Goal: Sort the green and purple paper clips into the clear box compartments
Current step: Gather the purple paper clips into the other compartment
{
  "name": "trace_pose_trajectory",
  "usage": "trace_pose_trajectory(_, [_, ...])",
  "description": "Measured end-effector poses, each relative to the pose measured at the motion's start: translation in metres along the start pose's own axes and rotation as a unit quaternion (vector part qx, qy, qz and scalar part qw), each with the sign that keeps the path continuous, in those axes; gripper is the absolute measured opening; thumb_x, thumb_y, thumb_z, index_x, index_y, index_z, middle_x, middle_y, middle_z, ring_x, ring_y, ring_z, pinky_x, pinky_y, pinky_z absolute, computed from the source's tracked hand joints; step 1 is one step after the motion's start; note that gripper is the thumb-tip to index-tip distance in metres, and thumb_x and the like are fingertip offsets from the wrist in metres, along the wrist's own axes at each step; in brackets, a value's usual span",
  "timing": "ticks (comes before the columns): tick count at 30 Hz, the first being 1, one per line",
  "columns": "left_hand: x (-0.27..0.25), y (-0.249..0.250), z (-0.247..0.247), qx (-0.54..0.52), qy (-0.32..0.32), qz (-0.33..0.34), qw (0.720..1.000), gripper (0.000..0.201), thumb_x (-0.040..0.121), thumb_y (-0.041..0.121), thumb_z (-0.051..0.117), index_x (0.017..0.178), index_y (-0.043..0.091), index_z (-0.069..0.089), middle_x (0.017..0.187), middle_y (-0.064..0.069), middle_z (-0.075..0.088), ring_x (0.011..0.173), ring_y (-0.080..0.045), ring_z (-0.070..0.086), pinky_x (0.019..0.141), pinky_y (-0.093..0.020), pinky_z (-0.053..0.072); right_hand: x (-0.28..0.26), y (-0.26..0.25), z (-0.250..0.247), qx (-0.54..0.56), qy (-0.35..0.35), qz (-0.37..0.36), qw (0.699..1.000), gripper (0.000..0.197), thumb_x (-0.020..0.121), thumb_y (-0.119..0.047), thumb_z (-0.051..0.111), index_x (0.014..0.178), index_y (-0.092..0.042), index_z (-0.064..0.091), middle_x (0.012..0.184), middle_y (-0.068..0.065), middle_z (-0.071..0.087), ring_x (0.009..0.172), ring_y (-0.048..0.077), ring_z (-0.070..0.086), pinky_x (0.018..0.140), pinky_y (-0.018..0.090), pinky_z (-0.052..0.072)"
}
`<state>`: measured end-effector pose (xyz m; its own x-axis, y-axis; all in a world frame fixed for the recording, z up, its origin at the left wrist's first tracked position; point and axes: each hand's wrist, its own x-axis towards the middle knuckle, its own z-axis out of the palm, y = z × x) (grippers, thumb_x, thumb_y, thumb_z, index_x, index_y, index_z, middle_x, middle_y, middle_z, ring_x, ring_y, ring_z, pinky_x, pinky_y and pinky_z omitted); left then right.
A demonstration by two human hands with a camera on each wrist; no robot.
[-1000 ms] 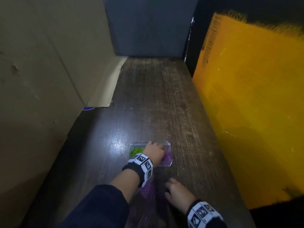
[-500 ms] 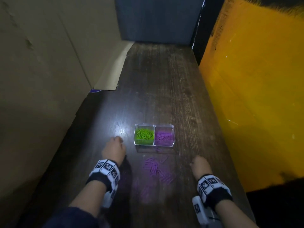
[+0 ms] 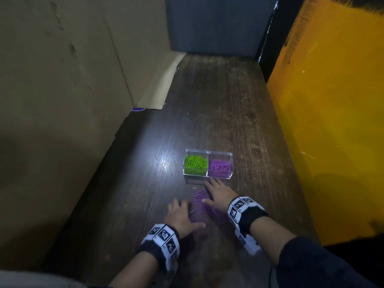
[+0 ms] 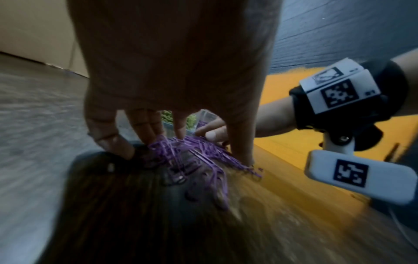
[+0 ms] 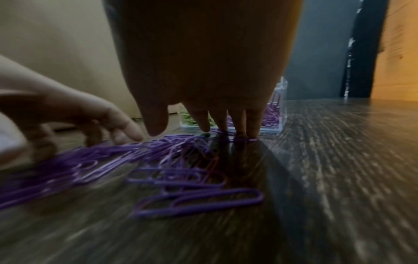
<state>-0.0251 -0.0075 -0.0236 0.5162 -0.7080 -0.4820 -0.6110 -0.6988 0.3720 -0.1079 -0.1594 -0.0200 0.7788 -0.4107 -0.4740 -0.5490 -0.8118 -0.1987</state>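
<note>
Two hands are closing in on a loose heap of purple paper clips [image 3: 200, 204] lying on the dark wooden worktop [image 3: 218, 104], just on the near side of the clear box [image 3: 208, 164], which is sitting near the middle of the worktop between its left and right edges. The left hand [image 3: 180, 215] is resting with spread, fairly straight fingers on the left side of the heap, and the right hand [image 3: 219, 194] is lying flat with its fingertips [image 5: 251, 132] pressing the worktop just short of the box's near wall; neither hand is gripping anything, and the clips are lying in the gap between them. The box's left compartment is holding the green paper clips [image 3: 196, 164], its right compartment a layer of purple ones, and no green clip is showing outside the box, so only the purple heap appears left to move. The risks from here look plain: raking the heap together could be sending single clips skidding over the smooth wood towards the near edge, a hurried handful could be shedding clips on the lift, some over the divider into the green side, and the right fingertips, so close to the box, could be nudging the light container out of place.
</note>
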Motion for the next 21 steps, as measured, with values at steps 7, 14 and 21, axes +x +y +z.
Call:
trace_pose_trajectory(7, [-0.008,-0.001,0.013,0.113,0.058,0.004,0.992,0.101,0.059,0.061,0.072,0.14,0.029,0.02,0.137,-0.001,0.028,0.129,-0.02,0.03,0.1,-0.041,0.037,-0.025,0.005,0.007,0.021,0.018,-0.034,0.999,0.102,0.076,-0.054,0.063,0.149,-0.02,0.002,0.158,0.002,0.006,0.145,0.022,0.011,0.118,0.045,0.017])
trace_pose_trajectory(14, [0.009,0.002,0.013,0.088,0.041,0.043,0.994,0.054,0.085,0.034,0.059,0.13,0.013,0.038,0.132,-0.008,0.036,0.123,-0.026,0.037,0.103,-0.036,0.037,-0.008,-0.012,0.007,-0.018,0.047,-0.041,0.998,0.09,0.077,-0.046,0.066,0.145,-0.011,0.019,0.145,0.01,0.028,0.132,0.027,0.027,0.111,0.04,0.026])
trace_pose_trajectory(21, [0.028,0.002,0.0,0.12,0.02,0.056,0.991,0.034,0.093,0.006,0.032,0.126,0.004,0.04,0.13,-0.015,0.044,0.121,-0.029,0.045,0.1,-0.034,0.034,0.002,-0.019,0.006,0.047,0.034,-0.039,0.998,0.039,0.089,-0.016,0.054,0.124,-0.001,0.044,0.13,0.018,0.043,0.121,0.03,0.044,0.102,0.033,0.032])
